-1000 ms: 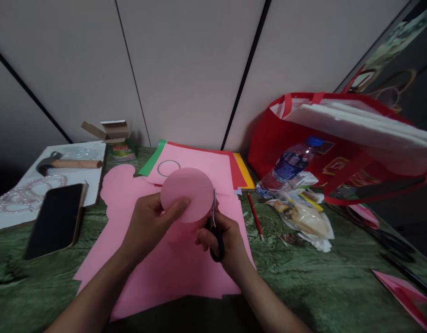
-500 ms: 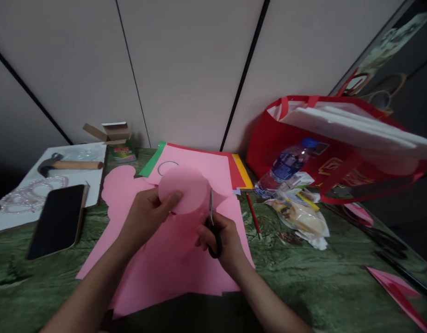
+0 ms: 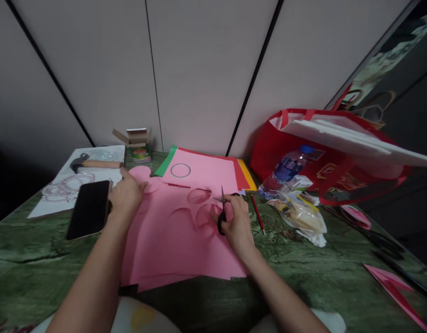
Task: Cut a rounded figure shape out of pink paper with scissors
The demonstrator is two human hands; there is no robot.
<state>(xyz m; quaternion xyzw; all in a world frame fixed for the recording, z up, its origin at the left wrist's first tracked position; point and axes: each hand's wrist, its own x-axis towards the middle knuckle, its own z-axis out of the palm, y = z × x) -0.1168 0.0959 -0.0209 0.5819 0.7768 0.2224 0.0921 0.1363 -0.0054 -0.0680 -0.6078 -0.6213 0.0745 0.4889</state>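
My right hand [image 3: 238, 224] grips a pair of black-handled scissors [image 3: 220, 223] over the pink paper. Their blades are parted and point away from me. Beneath them lies a pink sheet [image 3: 175, 249] with curved cut-out openings and curled edges. To the left, my left hand [image 3: 126, 196] rests over pink round cut-outs [image 3: 141, 173], between them and the phone [image 3: 89, 208]. Its index finger and thumb are spread, with nothing seen between them; the other fingers are partly hidden. A dark ring [image 3: 180, 170] lies on the pink sheet at the back.
Left of the phone are a hammer [image 3: 98, 163] and clear beads [image 3: 65, 187] on a white board. A small open box [image 3: 140, 150] stands behind. On the right are a red pencil [image 3: 257, 214], a water bottle [image 3: 284, 171], a food packet [image 3: 303, 215] and a red bag [image 3: 265, 143].
My left hand has carried the pink circle left to the other cut-outs and no longer pinches it. My right hand, still holding the scissors, is lower over the cut sheet. The view has shifted.
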